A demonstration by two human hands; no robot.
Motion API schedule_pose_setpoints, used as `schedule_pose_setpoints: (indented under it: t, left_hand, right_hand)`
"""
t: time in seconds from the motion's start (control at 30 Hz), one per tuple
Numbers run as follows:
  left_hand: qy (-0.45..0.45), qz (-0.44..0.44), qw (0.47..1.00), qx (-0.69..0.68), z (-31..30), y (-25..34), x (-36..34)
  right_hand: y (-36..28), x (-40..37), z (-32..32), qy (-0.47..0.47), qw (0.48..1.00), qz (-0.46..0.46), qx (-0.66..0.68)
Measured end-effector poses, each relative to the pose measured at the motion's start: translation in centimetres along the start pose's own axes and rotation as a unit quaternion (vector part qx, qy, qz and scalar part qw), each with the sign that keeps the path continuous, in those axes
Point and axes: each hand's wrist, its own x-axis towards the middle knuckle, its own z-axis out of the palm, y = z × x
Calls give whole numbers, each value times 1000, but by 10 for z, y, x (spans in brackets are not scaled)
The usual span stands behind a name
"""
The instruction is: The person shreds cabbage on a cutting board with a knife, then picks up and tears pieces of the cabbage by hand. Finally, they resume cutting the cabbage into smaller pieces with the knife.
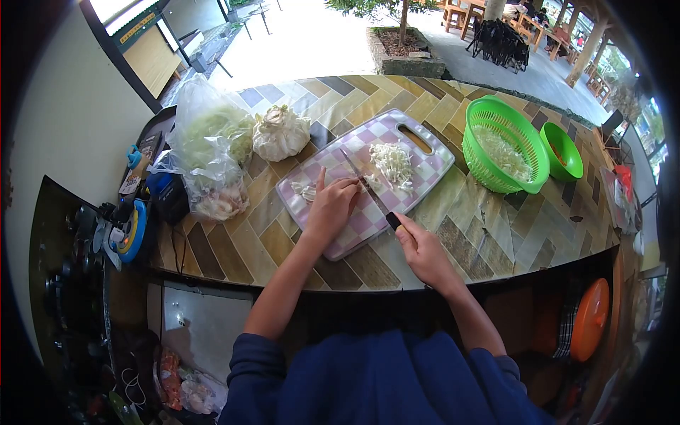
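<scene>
My right hand (425,255) is wrapped around the black handle of a kitchen knife (377,203). Its blade lies diagonally over a pink-and-white checkered cutting board (340,244). Beside the blade, my left hand (331,205) has its fingers bent and pressed on a piece of pale cabbage, mostly hidden under them. Beyond the knife, on the right half of the board, is a pile of shredded cabbage (392,165). More pale pieces (304,190) rest at the board's left, near my left thumb.
Left of the board stand a pale cabbage head (282,133) and a clear plastic bag (205,134) of vegetables. A green basket (473,145) with shreds inside and a smaller green bowl (572,159) are at the right. Tape rolls (132,232) hang near the left edge.
</scene>
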Motion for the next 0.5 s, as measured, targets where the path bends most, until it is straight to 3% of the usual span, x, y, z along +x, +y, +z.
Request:
schedule_pose_setpoints:
  t: [0.17,0.5]
  left_hand:
    - [-4,-6,1000,-9,4,-1,0]
    - [9,-7,999,-48,6,-2,3]
  right_hand:
    - [-13,1,-6,-40,998,36,-36]
    - [5,21,31,15,994,-32,-100]
